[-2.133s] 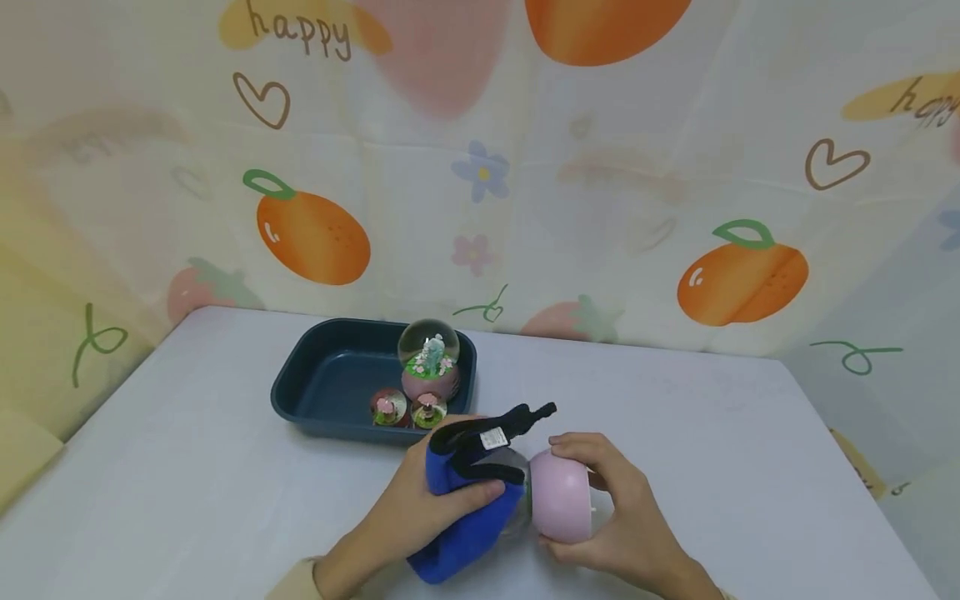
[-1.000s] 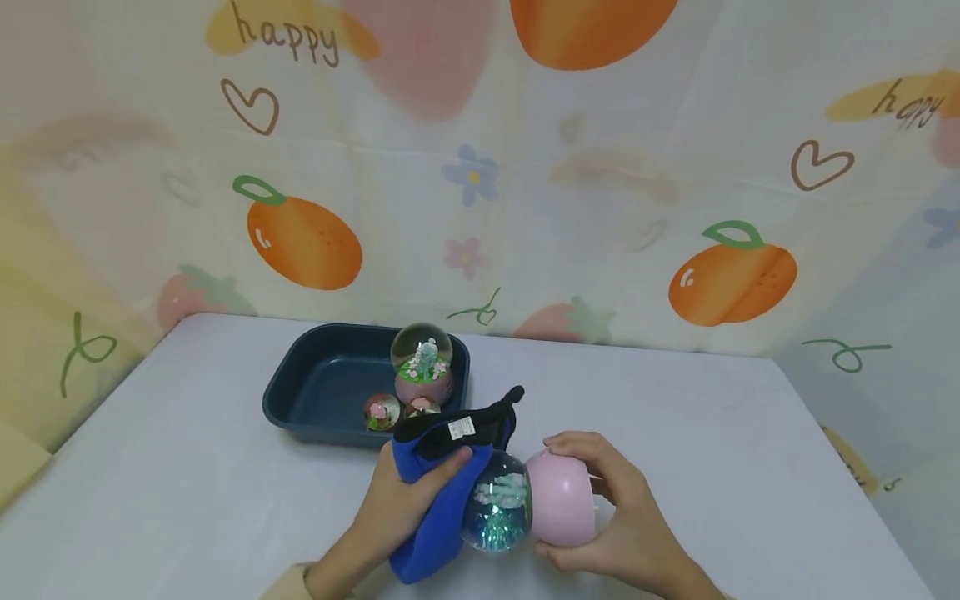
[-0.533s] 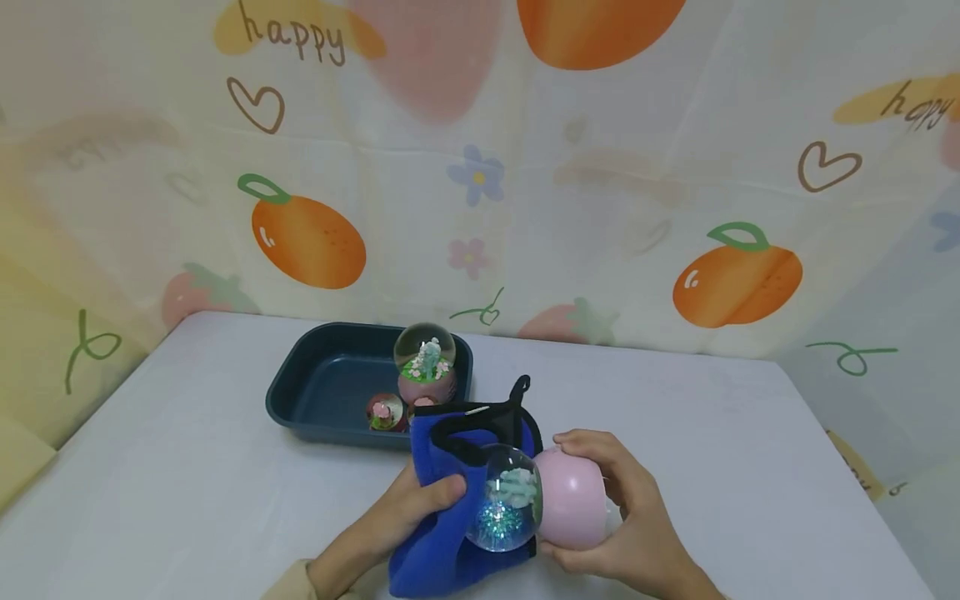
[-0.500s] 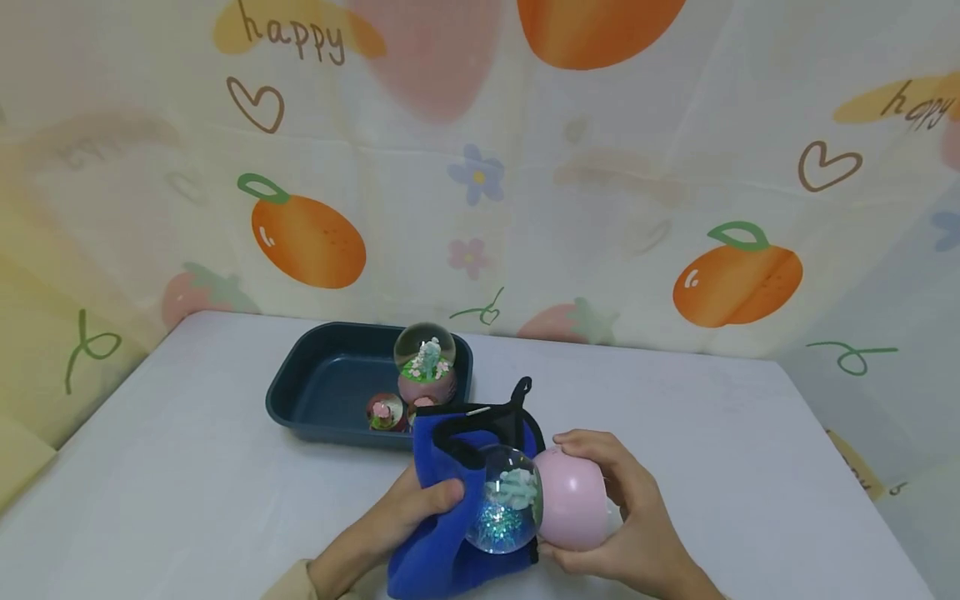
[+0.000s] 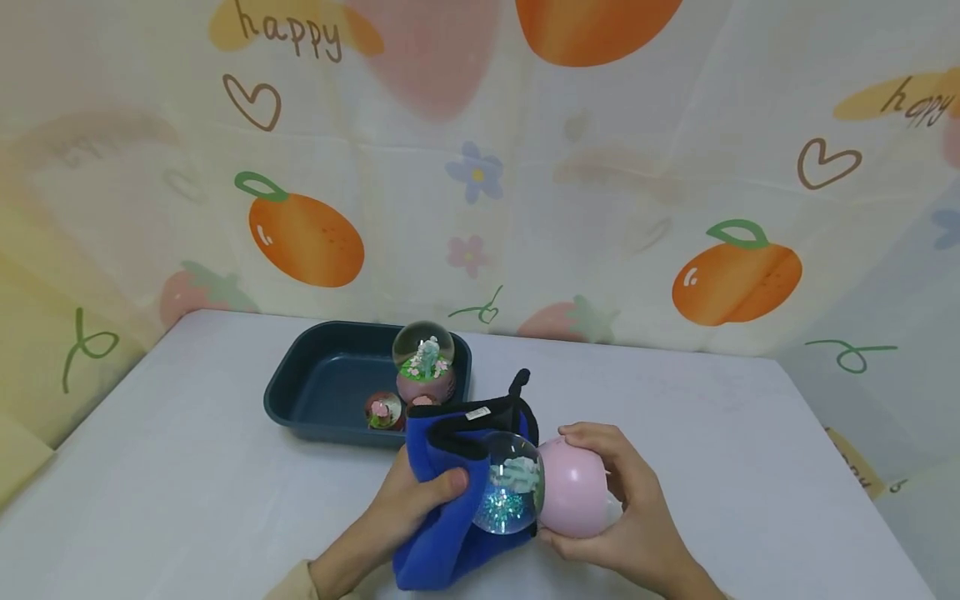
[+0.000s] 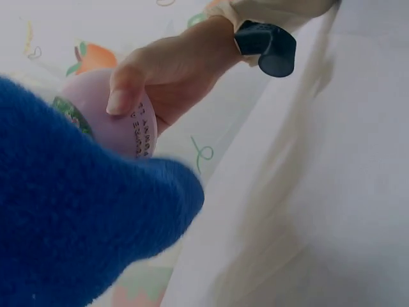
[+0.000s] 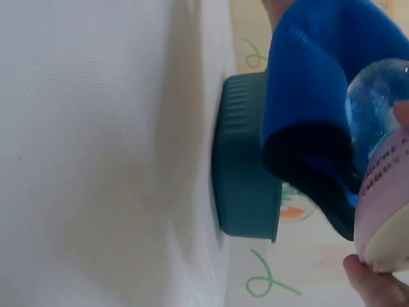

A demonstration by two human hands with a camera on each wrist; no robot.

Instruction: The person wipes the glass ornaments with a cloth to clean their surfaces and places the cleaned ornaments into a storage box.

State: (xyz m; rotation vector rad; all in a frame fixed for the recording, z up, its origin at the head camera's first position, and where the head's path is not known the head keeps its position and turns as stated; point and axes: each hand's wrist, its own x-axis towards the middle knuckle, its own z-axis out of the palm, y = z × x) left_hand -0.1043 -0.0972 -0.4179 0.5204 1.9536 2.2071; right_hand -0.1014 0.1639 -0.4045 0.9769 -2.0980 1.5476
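My right hand [image 5: 637, 508] grips the pink base of a snow globe [image 5: 573, 487], which lies on its side in the air with its glass ball toward the left. Blue glitter and a pale green figure show inside the ball. A blue cloth [image 5: 442, 533] with black edging and a loop is held by my left hand [image 5: 412, 500], its thumb on top. The cloth wraps the far left side of the glass ball. In the left wrist view the cloth [image 6: 77, 211] hides most of the left hand; raised lettering shows on the pink base [image 6: 121, 121].
A dark teal tray [image 5: 315, 425] stands behind the hands on the white table [image 5: 675, 417]. Inside it are a larger snow globe [image 5: 425, 367] with a pink base and a small globe [image 5: 384, 410]. Another small one is mostly hidden by the cloth. A fruit-patterned curtain hangs behind.
The cloth first covered the glass ball, then drew back left and now lies behind and under its left side. The globe has shifted slightly right; its glass is uncovered in front.
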